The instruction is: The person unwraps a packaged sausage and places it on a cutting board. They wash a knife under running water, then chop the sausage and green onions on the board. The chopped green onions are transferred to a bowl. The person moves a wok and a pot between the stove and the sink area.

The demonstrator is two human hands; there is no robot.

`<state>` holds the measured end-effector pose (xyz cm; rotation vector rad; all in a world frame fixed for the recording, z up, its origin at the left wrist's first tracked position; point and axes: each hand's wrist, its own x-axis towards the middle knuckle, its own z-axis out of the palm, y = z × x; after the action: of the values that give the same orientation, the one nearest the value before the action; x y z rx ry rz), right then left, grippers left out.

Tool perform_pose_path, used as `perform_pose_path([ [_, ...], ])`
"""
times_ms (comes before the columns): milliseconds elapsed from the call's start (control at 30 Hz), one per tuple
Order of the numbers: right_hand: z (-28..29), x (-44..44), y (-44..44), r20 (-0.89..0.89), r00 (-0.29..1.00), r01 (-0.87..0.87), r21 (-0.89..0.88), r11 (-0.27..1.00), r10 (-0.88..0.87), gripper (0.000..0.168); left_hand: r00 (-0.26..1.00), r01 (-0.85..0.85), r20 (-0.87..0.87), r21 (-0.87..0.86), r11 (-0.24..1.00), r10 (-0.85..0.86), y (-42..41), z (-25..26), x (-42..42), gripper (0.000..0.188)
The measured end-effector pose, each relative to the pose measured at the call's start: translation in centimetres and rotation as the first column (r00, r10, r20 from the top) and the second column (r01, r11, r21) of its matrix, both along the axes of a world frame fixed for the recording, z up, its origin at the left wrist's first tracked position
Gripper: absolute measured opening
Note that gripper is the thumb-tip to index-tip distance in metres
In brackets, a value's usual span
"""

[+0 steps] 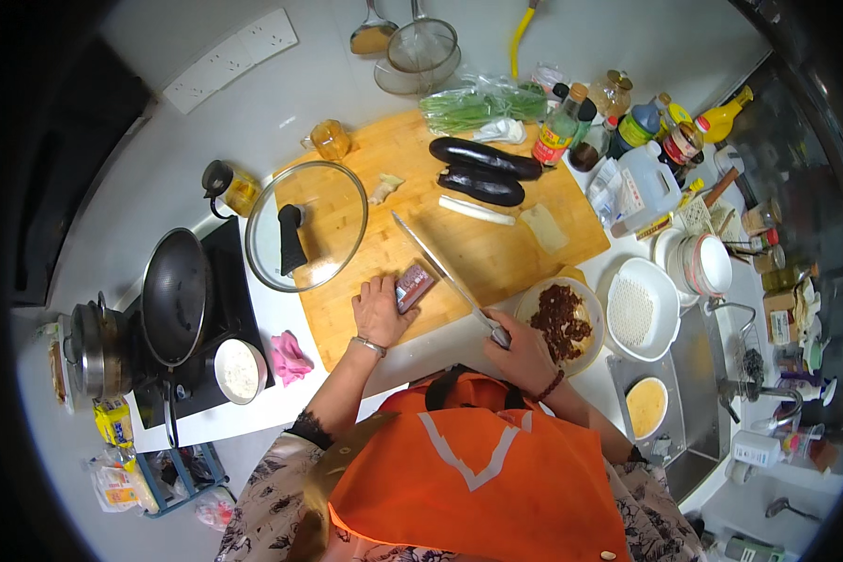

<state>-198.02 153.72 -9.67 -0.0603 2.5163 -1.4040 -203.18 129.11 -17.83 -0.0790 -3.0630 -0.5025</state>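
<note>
My left hand (381,315) lies on the wooden cutting board (351,309), holding a small dark-red packet (416,286) between thumb and fingers. The packet has a printed label. In my right hand (523,351) is the handle of a kitchen knife (441,265). Its long blade points up and left across the board, just right of the packet and apart from it. Farther back on the board lie two dark eggplants (483,184), a white scallion stalk (476,209), a piece of ginger (385,188) and a thin pale sheet (544,228).
A glass lid (337,232) overlaps the board's left side. Beside my right hand stands a bowl of dark-brown chopped food (560,319). A wok (175,295) and a bowl of white powder (240,371) sit on the cooktop at left. Bottles (558,130), a white basket (643,309) and a sink (699,365) are right.
</note>
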Motion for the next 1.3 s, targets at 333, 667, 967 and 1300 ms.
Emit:
perform_pose_path([
  [333, 0.4, -0.8, 0.1, 0.027, 0.999, 0.022, 0.011, 1.000, -0.022, 0.040, 0.997, -0.068, -0.004, 0.332, 0.941, 0.074, -4.4, 3.9, -8.6, 0.055],
  [667, -1.9, -2.5, -3.8, 0.030, 0.985, -0.163, 0.476, 0.864, 0.170, 0.042, 0.995, -0.098, 0.045, 0.088, 0.991, 0.094, -6.4, 6.1, -25.3, 0.060],
  [967, -9.8, -6.1, -6.9, 0.178, 0.961, -0.274, 0.484, 0.831, 0.213, 0.060, 0.977, -0.144, 0.158, -0.012, 0.990, 0.144, -3.3, 2.2, -32.5, 0.063],
  [1300, -1.5, -19.5, -4.3, -0.258, 0.879, -0.180, 0.599, 0.780, 0.401, 0.019, 0.960, -0.080, -0.267, 0.017, 0.997, 0.082, -4.2, -1.2, -34.6, 0.052],
])
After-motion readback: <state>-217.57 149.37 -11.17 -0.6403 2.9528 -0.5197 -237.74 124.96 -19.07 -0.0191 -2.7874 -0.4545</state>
